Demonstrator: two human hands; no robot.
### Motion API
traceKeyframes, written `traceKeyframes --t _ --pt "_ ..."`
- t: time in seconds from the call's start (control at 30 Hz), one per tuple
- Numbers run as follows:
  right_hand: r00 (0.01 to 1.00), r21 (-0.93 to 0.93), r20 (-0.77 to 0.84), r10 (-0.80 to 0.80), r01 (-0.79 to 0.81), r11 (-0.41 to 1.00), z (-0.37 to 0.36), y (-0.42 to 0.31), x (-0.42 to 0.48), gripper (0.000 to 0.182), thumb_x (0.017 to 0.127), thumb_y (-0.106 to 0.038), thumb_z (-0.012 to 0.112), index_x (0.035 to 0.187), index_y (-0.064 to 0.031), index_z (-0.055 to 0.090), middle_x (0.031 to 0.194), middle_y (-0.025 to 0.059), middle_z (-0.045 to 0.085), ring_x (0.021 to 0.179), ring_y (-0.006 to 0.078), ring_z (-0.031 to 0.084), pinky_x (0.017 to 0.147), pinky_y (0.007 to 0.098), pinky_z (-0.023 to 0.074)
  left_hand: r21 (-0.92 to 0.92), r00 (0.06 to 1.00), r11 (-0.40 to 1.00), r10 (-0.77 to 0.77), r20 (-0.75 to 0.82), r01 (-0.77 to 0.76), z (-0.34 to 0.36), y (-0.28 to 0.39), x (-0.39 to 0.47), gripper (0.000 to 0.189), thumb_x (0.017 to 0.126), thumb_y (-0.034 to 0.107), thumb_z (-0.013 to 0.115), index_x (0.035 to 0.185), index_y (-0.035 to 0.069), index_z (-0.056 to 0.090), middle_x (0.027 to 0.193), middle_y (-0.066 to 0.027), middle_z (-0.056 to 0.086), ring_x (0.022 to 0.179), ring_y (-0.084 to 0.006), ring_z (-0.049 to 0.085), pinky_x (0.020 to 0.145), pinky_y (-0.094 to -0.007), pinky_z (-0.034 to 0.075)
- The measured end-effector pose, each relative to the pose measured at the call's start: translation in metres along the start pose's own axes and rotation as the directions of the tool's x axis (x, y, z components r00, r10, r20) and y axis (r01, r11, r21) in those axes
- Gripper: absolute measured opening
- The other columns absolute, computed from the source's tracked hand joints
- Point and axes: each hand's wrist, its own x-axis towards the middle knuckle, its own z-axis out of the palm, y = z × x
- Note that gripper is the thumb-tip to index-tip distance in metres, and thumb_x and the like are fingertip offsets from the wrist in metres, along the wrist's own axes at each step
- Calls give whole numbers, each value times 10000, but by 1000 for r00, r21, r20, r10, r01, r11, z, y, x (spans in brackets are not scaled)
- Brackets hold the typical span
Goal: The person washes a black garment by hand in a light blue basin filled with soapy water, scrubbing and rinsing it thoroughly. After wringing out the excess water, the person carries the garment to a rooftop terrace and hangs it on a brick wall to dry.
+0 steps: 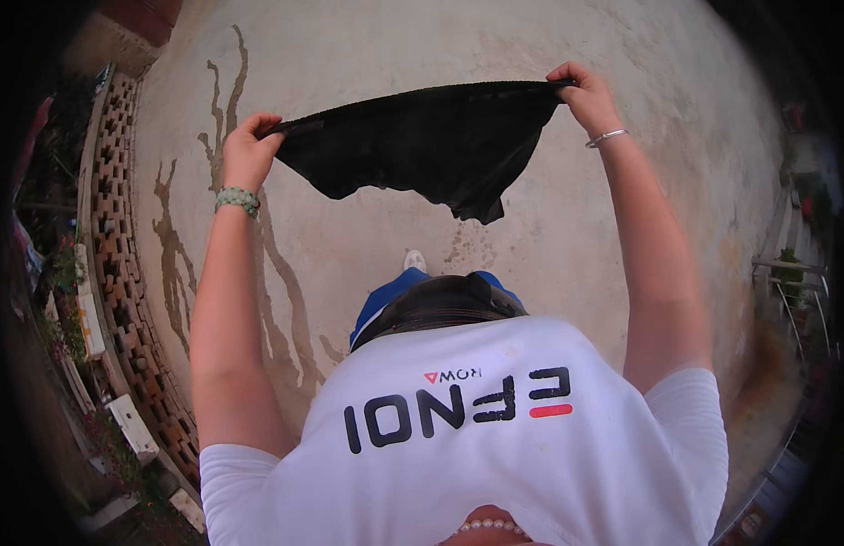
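Note:
Stretched out in front of me is a black cloth garment (422, 140), its ribbed upper edge pulled nearly straight. My left hand (251, 151) pinches the garment's left corner between thumb and fingers. At the opposite corner, my right hand (586, 95) grips the same edge, a little farther from my body. The lower part of the cloth hangs loose in an uneven hem, lowest right of its middle. A green bead bracelet (238, 199) circles my left wrist, and a silver bangle (606, 138) sits on the right one.
Below is a concrete floor (565, 225) with wet streaks (285, 286) at left and drops (470, 246) under the cloth. A perforated brick wall (118, 225) runs along the left, with white planter boxes (132, 426) beside it. Metal railings (790, 266) stand at the right.

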Motion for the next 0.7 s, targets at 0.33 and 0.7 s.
traceKeyframes --t 0.33,0.7 --pt "989 -130 143 -35 54 990 -26 18 210 198 771 -129 684 925 -29 608 801 29 600 788 134 568 719 275 467 453 795 662 561 229 -597 68 67 236 371 711 35 691 1073 60 614 950 -111 590 899 -288 576 800 -367 485" --pt "775 -555 225 -591 600 576 -32 -36 545 235 802 -65 651 985 -28 508 862 97 570 800 277 578 696 358 482 421 820 842 483 -306 -338 91 109 443 319 752 -52 620 1043 77 619 998 -66 613 878 -217 617 755 -316 499"
